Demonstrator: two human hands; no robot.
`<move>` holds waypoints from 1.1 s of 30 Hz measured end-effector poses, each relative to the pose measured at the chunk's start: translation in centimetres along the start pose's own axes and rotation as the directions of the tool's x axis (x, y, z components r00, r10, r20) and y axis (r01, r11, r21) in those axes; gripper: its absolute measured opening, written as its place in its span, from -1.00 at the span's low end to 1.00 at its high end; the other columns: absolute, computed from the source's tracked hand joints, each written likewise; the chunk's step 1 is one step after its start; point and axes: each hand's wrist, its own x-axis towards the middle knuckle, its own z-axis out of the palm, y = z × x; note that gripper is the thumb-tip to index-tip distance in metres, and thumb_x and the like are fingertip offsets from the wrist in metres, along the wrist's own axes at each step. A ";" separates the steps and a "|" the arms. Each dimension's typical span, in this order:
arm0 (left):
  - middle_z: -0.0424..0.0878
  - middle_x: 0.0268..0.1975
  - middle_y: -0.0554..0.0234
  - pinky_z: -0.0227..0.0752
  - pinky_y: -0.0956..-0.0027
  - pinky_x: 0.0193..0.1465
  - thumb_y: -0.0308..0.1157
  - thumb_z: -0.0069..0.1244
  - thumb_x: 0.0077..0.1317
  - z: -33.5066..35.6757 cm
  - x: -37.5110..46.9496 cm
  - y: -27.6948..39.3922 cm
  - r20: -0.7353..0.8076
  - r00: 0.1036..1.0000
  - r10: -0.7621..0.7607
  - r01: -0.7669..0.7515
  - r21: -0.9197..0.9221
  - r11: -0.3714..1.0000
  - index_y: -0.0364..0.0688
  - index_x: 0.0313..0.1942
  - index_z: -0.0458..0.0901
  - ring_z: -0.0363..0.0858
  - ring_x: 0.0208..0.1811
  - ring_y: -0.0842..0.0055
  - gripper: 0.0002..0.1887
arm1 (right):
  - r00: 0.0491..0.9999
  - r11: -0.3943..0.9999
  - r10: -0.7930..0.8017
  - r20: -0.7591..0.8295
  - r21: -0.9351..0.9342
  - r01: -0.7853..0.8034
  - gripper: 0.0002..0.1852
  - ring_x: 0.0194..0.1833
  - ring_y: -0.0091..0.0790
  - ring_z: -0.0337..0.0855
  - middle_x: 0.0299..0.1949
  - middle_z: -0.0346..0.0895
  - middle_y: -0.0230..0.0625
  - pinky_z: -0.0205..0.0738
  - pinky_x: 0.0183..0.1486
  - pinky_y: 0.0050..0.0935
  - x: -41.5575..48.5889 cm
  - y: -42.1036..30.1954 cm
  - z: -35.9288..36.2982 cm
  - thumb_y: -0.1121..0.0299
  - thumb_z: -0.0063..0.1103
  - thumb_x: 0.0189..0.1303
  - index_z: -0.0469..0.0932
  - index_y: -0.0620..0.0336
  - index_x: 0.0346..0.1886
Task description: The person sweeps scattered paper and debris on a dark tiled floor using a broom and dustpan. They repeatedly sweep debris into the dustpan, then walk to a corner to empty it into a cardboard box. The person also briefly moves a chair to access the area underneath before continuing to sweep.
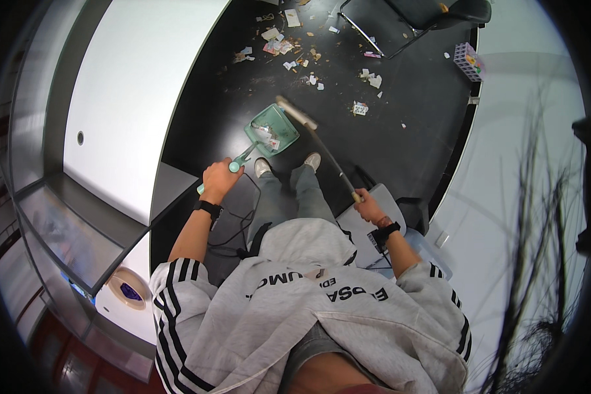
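Note:
My left hand grips the handle of a green plastic dustpan, whose pan is down by the floor just ahead of my shoes. Scraps of paper and a playing card lie in the pan along with some fine dirt. In my right hand is the long stick of a broom. The broom's head is at the far right edge of the dustpan. Beyond both, torn paper and crumbs are strewn over the dark floor, and another playing card lies to the right.
A white counter runs along my left, with a beige bowl on its nearer part. A black chair with metal legs stands far right. Against the right wall sits a purple basket. Cables hang left of my legs; a white chair is beside my right hand.

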 end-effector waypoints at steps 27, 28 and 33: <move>0.73 -0.34 -0.01 0.56 0.07 -0.14 0.04 0.12 0.13 -0.2 0.2 0.9 -0.020 0.985 -0.174 0.174 0.033 0.984 -0.13 -0.32 0.70 0.70 -0.22 0.06 -0.60 | 0.966 0.986 -0.083 0.244 -0.118 0.114 -0.55 -0.67 -0.50 0.34 -0.58 0.39 -0.36 0.14 -0.68 -0.40 2.0 -2.5 0.7 0.42 0.12 0.09 0.37 0.06 0.11; 0.73 -0.34 0.00 0.56 0.07 -0.13 0.05 0.12 0.13 0.1 -0.5 -0.2 -0.020 0.986 -0.168 0.169 0.027 0.985 -0.13 -0.32 0.70 0.70 -0.22 0.06 -0.60 | 0.968 0.984 -0.092 0.232 -0.130 0.125 -0.54 -0.67 -0.49 0.34 -0.57 0.39 -0.36 0.14 -0.68 -0.39 1.1 -2.4 1.0 0.42 0.12 0.09 0.36 0.06 0.12; 0.73 -0.32 0.00 0.54 0.05 -0.15 0.07 0.14 0.15 3.5 -5.4 -8.0 -0.040 0.986 -0.161 0.159 -0.039 0.986 -0.12 -0.30 0.68 0.69 -0.21 0.05 -0.59 | 0.993 0.993 -0.068 0.094 -0.089 0.077 -0.49 -0.68 -0.46 0.36 -0.48 0.43 -0.29 0.13 -0.73 -0.41 -1.4 -1.9 4.8 0.45 0.11 0.09 0.33 0.08 0.18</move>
